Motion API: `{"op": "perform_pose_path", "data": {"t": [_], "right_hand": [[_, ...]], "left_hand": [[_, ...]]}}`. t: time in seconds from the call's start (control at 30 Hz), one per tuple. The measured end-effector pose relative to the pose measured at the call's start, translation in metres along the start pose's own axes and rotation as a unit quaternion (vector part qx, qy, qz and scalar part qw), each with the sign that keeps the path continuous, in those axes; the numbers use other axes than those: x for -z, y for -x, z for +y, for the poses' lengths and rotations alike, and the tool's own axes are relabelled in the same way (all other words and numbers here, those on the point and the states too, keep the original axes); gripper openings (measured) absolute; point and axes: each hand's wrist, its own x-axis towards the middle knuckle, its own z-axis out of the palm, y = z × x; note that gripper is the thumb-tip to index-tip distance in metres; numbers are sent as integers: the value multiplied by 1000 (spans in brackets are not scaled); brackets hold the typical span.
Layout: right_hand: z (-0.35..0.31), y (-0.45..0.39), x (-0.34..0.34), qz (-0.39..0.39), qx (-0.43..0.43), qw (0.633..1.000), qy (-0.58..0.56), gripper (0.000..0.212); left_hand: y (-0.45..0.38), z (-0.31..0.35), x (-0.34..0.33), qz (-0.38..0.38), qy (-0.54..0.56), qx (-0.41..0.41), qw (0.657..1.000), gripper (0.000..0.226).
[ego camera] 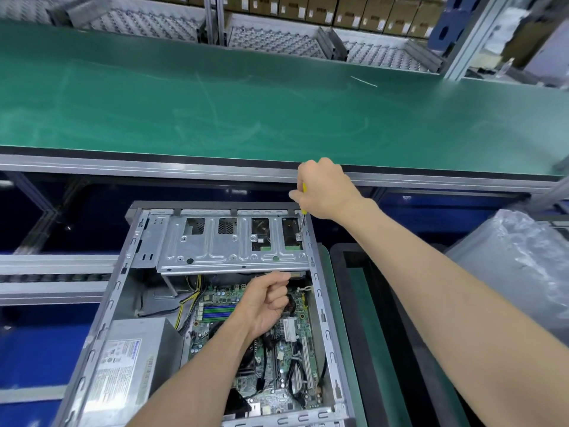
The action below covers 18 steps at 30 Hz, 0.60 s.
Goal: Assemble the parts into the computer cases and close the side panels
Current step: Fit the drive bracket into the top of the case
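Observation:
An open grey computer case (323, 303) lies on its side below me, with the green motherboard (215, 312) and the silver power supply (123, 365) showing inside. A metal drive cage (215, 245) spans the far end of the case. My right hand (326, 189) grips a yellow-handled screwdriver (302, 220), whose tip stands on a screw at the cage's right end. My left hand (264, 303) hovers over the motherboard just below the cage, its fingers curled into a fist; whether it holds anything is hidden.
A green conveyor belt (277, 112) with a metal front rail runs across behind the case. A black tray with a green mat (369, 318) sits right of the case, and clear plastic wrap (523, 266) farther right. Shelves of brown boxes (338, 10) line the back.

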Motion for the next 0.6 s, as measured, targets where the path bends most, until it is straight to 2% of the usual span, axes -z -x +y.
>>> {"op": "perform_pose_path", "data": {"t": [0.2, 0.3, 0.37, 0.47, 0.6], "right_hand": [[-12, 6, 7, -46, 35, 998, -3, 27], [-13, 4, 5, -15, 17, 1000, -4, 15], [-14, 5, 3, 3, 1, 1000, -2, 17], [-18, 11, 3, -1, -2, 1000, 3, 23], [-15, 18, 7, -32, 13, 999, -22, 26]], "left_hand": [[8, 0, -9, 36, -27, -22, 999, 33], [14, 2, -13, 79, -61, -36, 994, 25], [20, 2, -12, 105, -87, -38, 990, 18], [28, 2, -7, 139, -133, -42, 980, 31], [42, 6, -3, 143, -141, -43, 979, 16]]}}
